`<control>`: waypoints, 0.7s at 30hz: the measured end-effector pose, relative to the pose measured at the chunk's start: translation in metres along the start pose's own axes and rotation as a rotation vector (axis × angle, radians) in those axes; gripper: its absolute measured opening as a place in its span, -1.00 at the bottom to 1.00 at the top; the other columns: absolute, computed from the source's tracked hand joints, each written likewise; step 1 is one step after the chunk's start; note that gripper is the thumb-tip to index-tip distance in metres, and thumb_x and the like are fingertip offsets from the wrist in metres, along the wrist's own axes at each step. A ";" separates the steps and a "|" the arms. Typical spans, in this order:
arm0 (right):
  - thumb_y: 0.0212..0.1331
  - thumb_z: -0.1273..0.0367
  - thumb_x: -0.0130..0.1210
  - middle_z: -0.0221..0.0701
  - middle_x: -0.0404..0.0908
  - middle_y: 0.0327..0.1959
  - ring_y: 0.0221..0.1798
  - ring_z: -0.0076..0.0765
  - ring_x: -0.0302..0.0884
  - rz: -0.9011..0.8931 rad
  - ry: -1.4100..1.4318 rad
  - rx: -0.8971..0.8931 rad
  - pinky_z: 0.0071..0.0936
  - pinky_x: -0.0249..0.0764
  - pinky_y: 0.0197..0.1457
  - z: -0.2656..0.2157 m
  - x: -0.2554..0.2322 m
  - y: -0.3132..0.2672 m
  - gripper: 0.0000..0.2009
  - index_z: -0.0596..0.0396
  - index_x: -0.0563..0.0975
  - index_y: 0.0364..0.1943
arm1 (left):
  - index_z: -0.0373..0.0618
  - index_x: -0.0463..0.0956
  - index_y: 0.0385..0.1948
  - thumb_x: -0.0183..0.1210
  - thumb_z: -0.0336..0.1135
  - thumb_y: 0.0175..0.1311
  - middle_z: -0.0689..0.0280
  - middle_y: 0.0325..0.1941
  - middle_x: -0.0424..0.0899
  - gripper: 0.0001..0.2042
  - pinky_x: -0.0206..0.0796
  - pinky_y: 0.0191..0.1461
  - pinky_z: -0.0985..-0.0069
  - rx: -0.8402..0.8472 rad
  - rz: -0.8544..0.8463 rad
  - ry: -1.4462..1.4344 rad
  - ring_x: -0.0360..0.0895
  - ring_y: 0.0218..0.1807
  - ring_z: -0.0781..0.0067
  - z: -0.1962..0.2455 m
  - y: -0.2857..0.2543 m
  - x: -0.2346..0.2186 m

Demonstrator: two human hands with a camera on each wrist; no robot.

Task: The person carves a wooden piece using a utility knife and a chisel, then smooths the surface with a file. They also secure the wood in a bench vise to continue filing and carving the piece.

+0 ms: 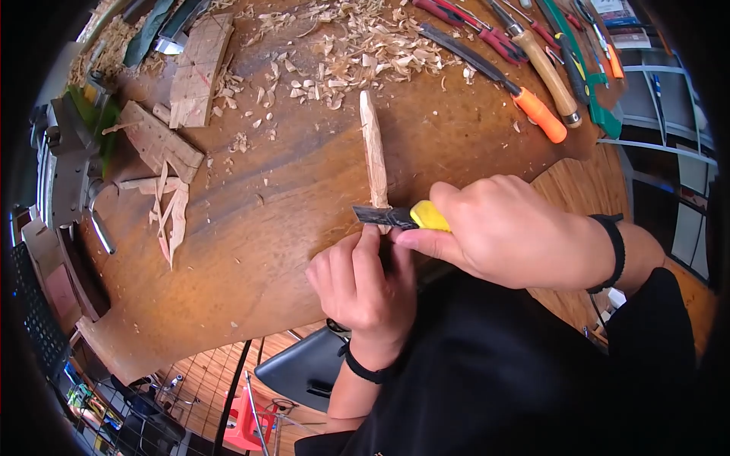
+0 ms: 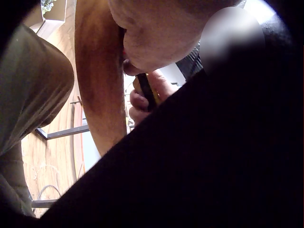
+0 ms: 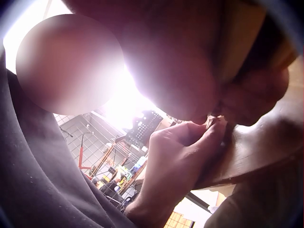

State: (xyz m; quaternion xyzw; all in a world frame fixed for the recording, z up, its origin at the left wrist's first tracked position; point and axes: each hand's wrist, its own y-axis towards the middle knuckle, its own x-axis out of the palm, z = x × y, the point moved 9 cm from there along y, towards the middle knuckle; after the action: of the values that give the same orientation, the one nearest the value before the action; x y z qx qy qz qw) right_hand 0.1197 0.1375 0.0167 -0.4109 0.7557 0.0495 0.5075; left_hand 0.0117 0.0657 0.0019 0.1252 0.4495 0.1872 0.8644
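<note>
A pale, whittled wooden stick (image 1: 372,152) points away from the body over the brown tabletop, its far end tapered. My left hand (image 1: 357,277) pinches the stick's near end between thumb and fingers; the right wrist view also catches this left hand (image 3: 173,154). In my right hand (image 1: 517,228) I grip a yellow-handled utility knife (image 1: 430,216). Its dark blade (image 1: 384,217) lies crosswise over the stick, just beyond the left fingertips. From the left wrist, part of the knife's black and yellow handle (image 2: 146,91) shows within the right fingers.
Wood shavings (image 1: 365,53) spread over the far side of the brown table (image 1: 228,281). An orange-handled file (image 1: 540,114), a wooden-handled tool (image 1: 551,80) and several other tools lie at the far right. Wood boards (image 1: 199,76) and a metal vise (image 1: 68,144) are on the left.
</note>
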 end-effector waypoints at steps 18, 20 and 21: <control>0.37 -0.01 0.09 -0.21 0.45 -0.78 -0.67 -0.05 0.58 0.017 -0.074 0.011 -0.27 0.51 -0.60 0.003 0.005 0.002 -0.48 0.20 0.44 -0.52 | -0.22 0.61 -0.27 0.43 -0.48 -0.03 0.23 -0.39 0.62 -0.74 0.27 -0.26 0.32 -0.045 -0.048 -0.053 0.53 -0.39 0.22 -0.004 0.004 0.000; 0.36 -0.01 0.10 -0.23 0.45 -0.79 -0.68 -0.09 0.58 0.052 -0.125 0.026 -0.31 0.51 -0.62 0.002 0.005 0.001 -0.49 0.19 0.43 -0.52 | -0.22 0.61 -0.27 0.43 -0.47 -0.02 0.22 -0.39 0.62 -0.74 0.27 -0.26 0.32 -0.033 -0.040 -0.045 0.52 -0.38 0.22 -0.003 0.003 0.000; 0.36 -0.01 0.10 -0.23 0.45 -0.79 -0.68 -0.09 0.58 0.059 -0.128 0.023 -0.31 0.51 -0.62 0.001 0.006 0.001 -0.49 0.19 0.43 -0.52 | -0.23 0.61 -0.26 0.42 -0.46 -0.01 0.22 -0.39 0.62 -0.74 0.27 -0.26 0.32 -0.021 -0.030 -0.041 0.52 -0.38 0.21 -0.002 0.003 0.000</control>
State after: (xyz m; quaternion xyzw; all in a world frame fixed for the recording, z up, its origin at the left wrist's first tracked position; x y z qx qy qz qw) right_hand 0.1193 0.1349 0.0108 -0.3786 0.7341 0.0820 0.5577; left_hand 0.0093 0.0687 0.0025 0.1133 0.4315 0.1761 0.8775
